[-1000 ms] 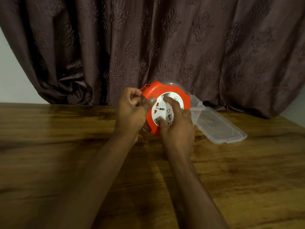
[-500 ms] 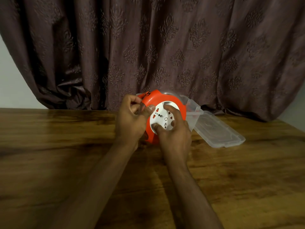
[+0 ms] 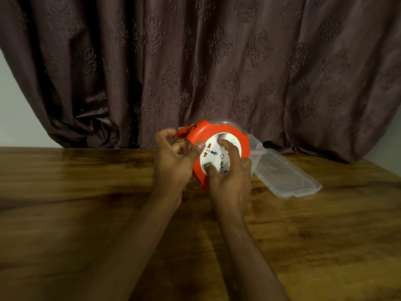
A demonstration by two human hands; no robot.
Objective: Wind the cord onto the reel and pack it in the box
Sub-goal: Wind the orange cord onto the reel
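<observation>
While your left hand (image 3: 173, 164) curls round the orange reel (image 3: 219, 131) at its left rim, thumb pressed on the front, the reel stands on edge just above the wooden table (image 3: 86, 203); your right hand (image 3: 230, 174) grips the white socket face (image 3: 219, 153), fingers bent onto it; behind the reel sits the clear box (image 3: 257, 148), its lid (image 3: 288, 179) lying open to the reel's right; behind the reel hangs a dark curtain (image 3: 217, 61); cord hidden.

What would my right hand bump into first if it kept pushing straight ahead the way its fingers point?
The right hand already touches the reel's white socket face. Beyond the reel, probably the clear box, though depth is unclear.
</observation>
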